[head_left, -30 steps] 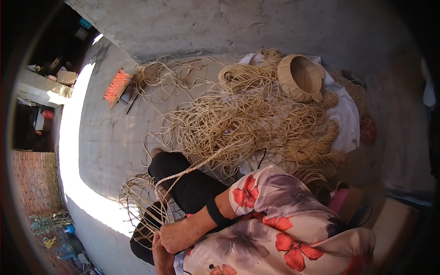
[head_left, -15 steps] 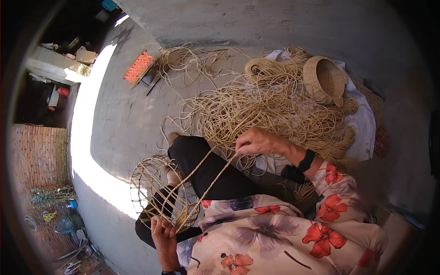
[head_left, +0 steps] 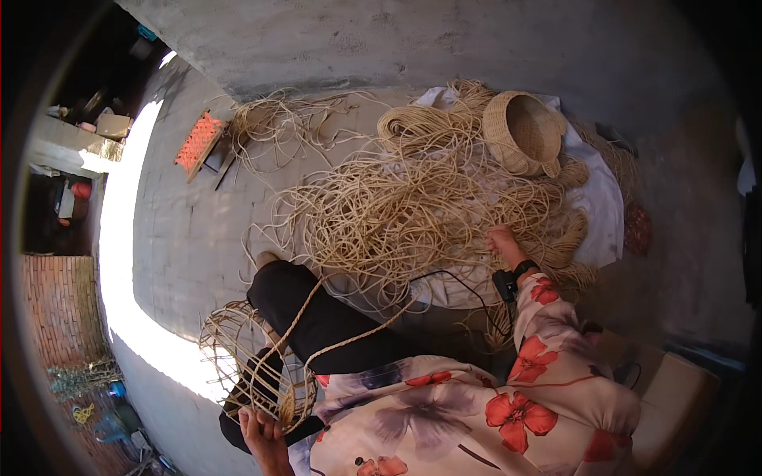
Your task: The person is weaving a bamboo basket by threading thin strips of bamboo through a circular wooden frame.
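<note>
At the lower left, my left hand [head_left: 262, 435] is closed on the rim of an open-work basket frame [head_left: 238, 337] of stiff tan strands, which rests against my dark-trousered legs. From the frame, a twisted cord [head_left: 349, 343] runs slack across my thigh toward the pile. My right hand [head_left: 502, 240] is over the right part of a big tangled heap of straw-coloured cord [head_left: 397, 218]. Its fingers look curled; what is in them, if anything, I cannot make out.
A finished woven basket [head_left: 502, 135] lies tipped beside a coiled cord bundle [head_left: 417, 127] on a white sheet [head_left: 603, 226]. A small stool with an orange woven seat [head_left: 198, 143] lies on its side at the far left. A grey wall [head_left: 357, 44] stands behind.
My right hand has let go of the twisted cord and moved right over the heap. The cord has gone slack. My left hand stays on the frame, while the whole view has shifted.
</note>
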Motion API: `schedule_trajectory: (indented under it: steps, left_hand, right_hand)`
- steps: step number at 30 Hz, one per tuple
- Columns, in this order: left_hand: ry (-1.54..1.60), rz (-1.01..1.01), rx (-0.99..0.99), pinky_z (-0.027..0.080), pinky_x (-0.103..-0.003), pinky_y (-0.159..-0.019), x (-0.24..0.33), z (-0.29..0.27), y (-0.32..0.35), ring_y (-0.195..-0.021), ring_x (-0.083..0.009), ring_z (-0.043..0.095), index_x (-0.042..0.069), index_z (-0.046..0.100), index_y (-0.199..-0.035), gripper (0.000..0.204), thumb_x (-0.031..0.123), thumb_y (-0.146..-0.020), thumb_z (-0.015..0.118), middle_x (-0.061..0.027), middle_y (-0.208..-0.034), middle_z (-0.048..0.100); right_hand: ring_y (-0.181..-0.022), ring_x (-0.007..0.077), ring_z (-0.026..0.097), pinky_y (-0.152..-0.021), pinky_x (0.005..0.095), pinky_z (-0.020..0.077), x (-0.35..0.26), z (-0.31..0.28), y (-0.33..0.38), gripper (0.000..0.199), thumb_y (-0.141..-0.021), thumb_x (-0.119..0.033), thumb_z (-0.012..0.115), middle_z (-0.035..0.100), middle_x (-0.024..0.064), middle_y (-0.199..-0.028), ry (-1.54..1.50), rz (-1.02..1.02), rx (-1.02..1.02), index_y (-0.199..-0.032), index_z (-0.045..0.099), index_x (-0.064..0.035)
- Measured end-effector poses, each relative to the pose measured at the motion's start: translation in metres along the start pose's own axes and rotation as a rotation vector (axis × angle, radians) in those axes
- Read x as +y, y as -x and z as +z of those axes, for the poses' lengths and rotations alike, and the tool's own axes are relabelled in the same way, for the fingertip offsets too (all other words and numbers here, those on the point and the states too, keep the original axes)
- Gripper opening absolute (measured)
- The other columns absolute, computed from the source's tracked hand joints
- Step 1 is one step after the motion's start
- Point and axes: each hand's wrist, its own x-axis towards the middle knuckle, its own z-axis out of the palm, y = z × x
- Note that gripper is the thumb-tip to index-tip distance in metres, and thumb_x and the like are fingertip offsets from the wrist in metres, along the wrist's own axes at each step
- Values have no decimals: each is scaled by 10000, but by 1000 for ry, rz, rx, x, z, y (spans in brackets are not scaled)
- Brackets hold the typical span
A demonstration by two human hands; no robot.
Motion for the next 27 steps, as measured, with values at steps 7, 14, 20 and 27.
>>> schedule_trajectory:
  steps: [7, 14, 20, 27]
  left_hand:
    - [-171, -8, 154, 211, -183, -364, 4, 12, 8, -427, -18, 254, 175, 436, -904, 108, 154, -1002, 476, 52, -652, 427]
    - [-202, -103, 90, 268, -204, -488, 18, 57, 28, -540, -58, 272, 158, 471, -878, 125, 153, -982, 540, 37, -705, 450]
    - [-257, -15, 120, 206, -186, -376, 11, 29, 19, -429, -19, 250, 169, 427, -859, 147, 136, -992, 481, 49, -647, 434]
    - [-210, -26, 90, 191, -185, -371, 7, 23, 7, -438, -13, 250, 168, 427, -877, 131, 140, -992, 482, 59, -644, 413]
  right_hand:
    - [-646, 191, 605, -562, 320, 511, 12, 36, -50, 467, -941, -199, 521, 640, 125, -886, -153, -217, 7, -1377, 442, -51]
    - [-685, 194, 616, -597, 308, 509, 46, 69, -78, 558, -942, -264, 535, 638, 115, -901, -139, -129, -183, -1447, 366, -97]
    - [-704, 159, 635, -568, 292, 494, -14, 96, -3, 425, -911, -314, 577, 658, 46, -871, 87, -165, -93, -1256, 586, -66]
    - [-676, 160, 623, -666, 298, 499, -45, 34, 7, 260, -899, -290, 596, 649, 41, -833, 843, -832, 451, -961, 651, -43]
